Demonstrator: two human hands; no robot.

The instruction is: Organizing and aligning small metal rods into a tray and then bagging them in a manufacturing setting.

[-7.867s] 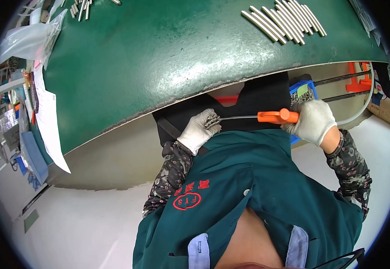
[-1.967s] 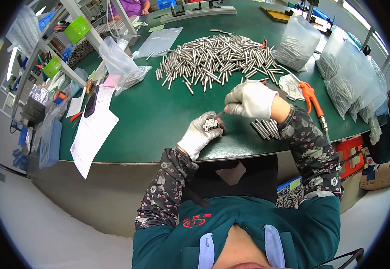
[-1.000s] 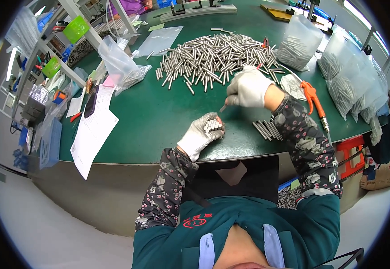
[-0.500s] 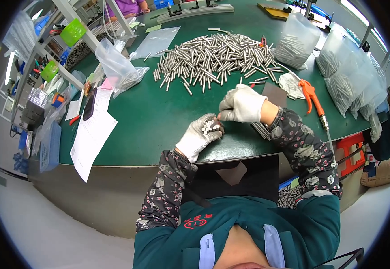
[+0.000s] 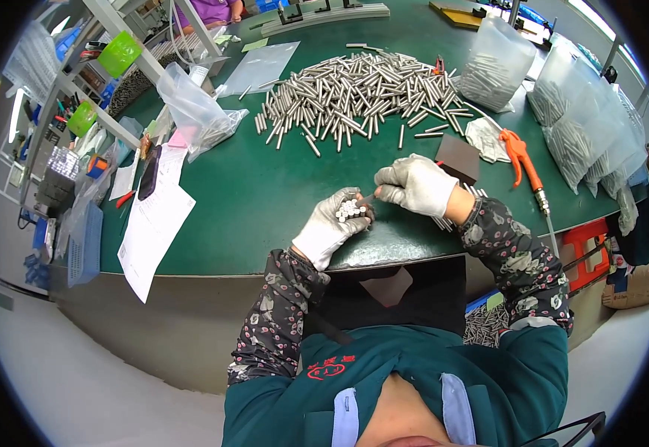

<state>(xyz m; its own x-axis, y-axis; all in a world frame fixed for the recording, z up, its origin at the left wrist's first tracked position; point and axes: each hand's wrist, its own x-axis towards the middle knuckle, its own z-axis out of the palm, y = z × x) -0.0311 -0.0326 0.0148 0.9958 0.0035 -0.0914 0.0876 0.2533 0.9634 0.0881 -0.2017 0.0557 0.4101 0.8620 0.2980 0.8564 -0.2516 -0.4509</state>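
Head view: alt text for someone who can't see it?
A white-gloved left hand grips a bundle of silvery metal rods over a green table, while the white-gloved right hand pinches a slim grey object beside them. Beyond lies a large heap of loose rods, with an orange air gun and rod-filled clear plastic bags to the right.

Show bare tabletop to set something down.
Free: green tabletop between white paper sheet and white-gloved left hand, in front of silver metal rod pile. Crowded: around white-gloved right hand: loose rods, brown rectangular block, orange air gun.
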